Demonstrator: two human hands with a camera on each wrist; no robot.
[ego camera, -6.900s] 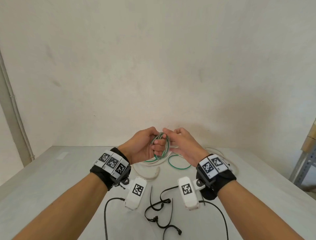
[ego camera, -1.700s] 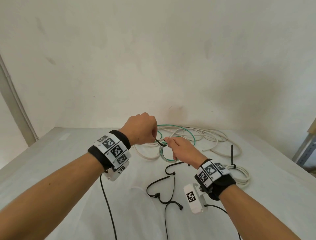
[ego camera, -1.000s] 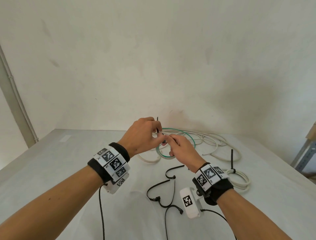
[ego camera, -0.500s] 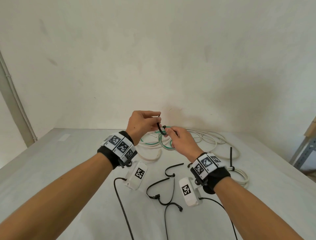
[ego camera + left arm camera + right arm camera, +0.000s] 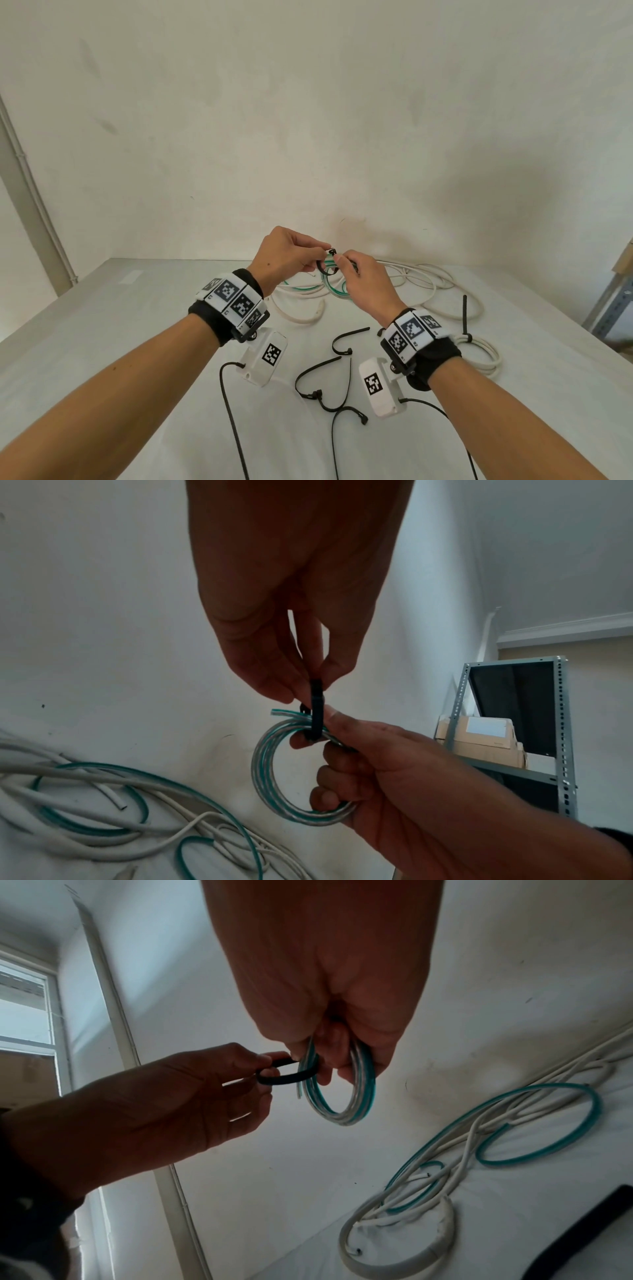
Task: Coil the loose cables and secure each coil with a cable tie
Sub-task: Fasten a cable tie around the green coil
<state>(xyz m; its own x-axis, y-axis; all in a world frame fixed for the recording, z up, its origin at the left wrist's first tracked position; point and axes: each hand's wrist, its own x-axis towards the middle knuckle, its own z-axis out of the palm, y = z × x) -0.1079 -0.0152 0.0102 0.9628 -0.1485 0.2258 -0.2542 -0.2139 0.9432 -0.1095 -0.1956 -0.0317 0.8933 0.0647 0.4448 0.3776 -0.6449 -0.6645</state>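
Note:
My right hand (image 5: pixel 356 277) holds a small coil of green and clear cable (image 5: pixel 270 772) above the table, fingers curled round it (image 5: pixel 342 1096). A black cable tie (image 5: pixel 287 1074) loops around the coil's top (image 5: pixel 316 718). My left hand (image 5: pixel 291 257) pinches the tie between thumb and forefinger, just left of the coil, and the tie's head (image 5: pixel 331 251) shows between both hands. Loose white and green cables (image 5: pixel 411 284) lie tangled on the table behind.
Several spare black cable ties (image 5: pixel 329 377) lie on the grey table (image 5: pixel 120 342) near me. A tied white coil (image 5: pixel 479 349) sits at the right. A wall stands close behind; a metal shelf (image 5: pixel 514 723) holding a box is off the right edge.
Both hands have risen with the coil from near the table. The tie, straight a second ago, now curves into a loop around the coil, its head between my fingertips.

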